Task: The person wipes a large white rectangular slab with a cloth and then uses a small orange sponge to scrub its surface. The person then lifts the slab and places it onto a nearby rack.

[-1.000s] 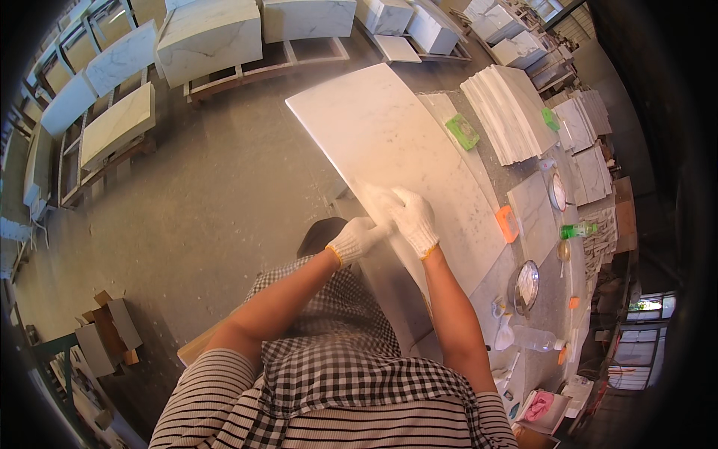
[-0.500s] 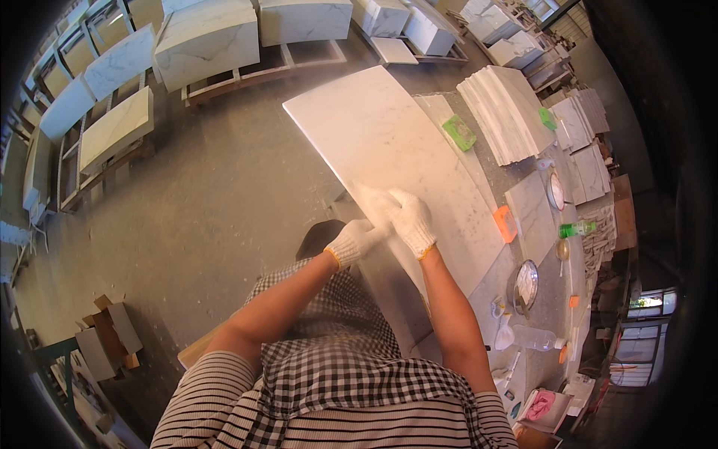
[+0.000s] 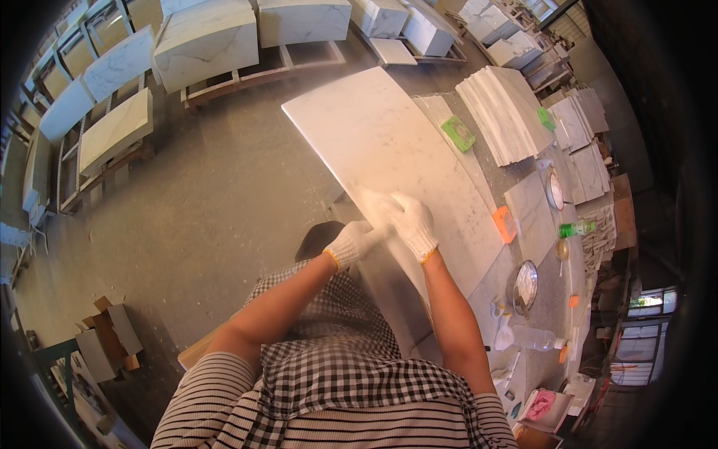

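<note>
A long white marble slab (image 3: 389,127) lies on the worktable, its left edge running past my body. Both my hands wear white knit gloves with yellow cuffs and meet at that near edge. My right hand (image 3: 412,223) is on the slab's surface by the edge, its fingers curled toward the left. From the left, my left hand (image 3: 355,244) reaches to the same spot, fingers pressed together and tips hidden at the edge and by the right hand. Whatever they grip between them cannot be made out. Pale dust covers the slab around the hands.
Right of the slab are an orange block (image 3: 505,224), a green pad (image 3: 458,133), a metal bowl (image 3: 525,287), a clear plastic bottle (image 3: 535,338) and a green bottle (image 3: 577,229). Stacked marble tiles (image 3: 505,112) stand beyond. Marble blocks (image 3: 206,45) sit on racks across the floor.
My right hand has shifted very slightly right and down along the slab's edge. The left hand and the slab look nearly unchanged.
</note>
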A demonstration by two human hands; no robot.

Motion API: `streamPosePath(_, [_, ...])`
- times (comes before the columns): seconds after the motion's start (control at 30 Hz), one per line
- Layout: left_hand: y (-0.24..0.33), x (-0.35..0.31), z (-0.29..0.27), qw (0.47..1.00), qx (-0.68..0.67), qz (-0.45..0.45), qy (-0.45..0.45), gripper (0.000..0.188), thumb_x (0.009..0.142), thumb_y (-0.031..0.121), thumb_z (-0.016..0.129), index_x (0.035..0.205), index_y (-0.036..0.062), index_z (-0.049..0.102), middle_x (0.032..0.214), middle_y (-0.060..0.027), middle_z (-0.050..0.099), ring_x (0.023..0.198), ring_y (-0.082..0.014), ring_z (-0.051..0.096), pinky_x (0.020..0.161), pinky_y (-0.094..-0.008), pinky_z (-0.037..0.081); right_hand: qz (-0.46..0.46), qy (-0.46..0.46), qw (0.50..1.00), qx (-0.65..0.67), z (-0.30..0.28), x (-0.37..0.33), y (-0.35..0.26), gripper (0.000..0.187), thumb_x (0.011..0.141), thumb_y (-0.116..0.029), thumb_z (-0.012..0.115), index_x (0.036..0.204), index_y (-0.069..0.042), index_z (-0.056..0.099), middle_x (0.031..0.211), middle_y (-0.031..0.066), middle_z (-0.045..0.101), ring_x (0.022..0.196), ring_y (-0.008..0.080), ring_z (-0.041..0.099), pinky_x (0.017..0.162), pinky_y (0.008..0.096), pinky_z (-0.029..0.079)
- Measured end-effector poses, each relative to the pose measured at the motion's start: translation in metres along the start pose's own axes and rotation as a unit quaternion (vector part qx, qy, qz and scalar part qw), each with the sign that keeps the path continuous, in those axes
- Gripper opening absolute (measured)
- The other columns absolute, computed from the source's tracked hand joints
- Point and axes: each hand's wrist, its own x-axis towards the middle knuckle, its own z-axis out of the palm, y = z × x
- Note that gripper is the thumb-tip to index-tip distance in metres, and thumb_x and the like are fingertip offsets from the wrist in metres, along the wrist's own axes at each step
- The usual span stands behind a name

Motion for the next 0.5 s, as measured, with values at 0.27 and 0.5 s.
streamPosePath(0.27, [-0.003,0.003,0.000,1.000,0.016,0.010,0.004,0.055,0.094,0.051,0.062,0.094,-0.0040,0.064,0.078,-0.0106,0.066,0.067,-0.0175,0.062,0.062,-0.0296,0.052,0.019,-0.009,1.000,-0.021,-0.002,0.001,-0.002,0.040,0.091,-0.036,0.063,0.108,0.000,0.068,0.098,0.0202,0.070,0.087,0.0301,0.068,0.077,0.0368,0.051])
streamPosePath(0.5, [0.005,-0.003,0.001,1.000,0.014,0.002,0.018,0.057,0.092,0.051,0.063,0.098,-0.0062,0.065,0.082,-0.0132,0.068,0.071,-0.0194,0.065,0.065,-0.0301,0.053,0.005,0.028,0.980,0.195,-0.005,-0.011,0.003,0.030,0.094,-0.017,0.061,0.116,0.003,0.067,0.105,0.0060,0.070,0.092,0.0115,0.062,0.080,0.0284,0.051])
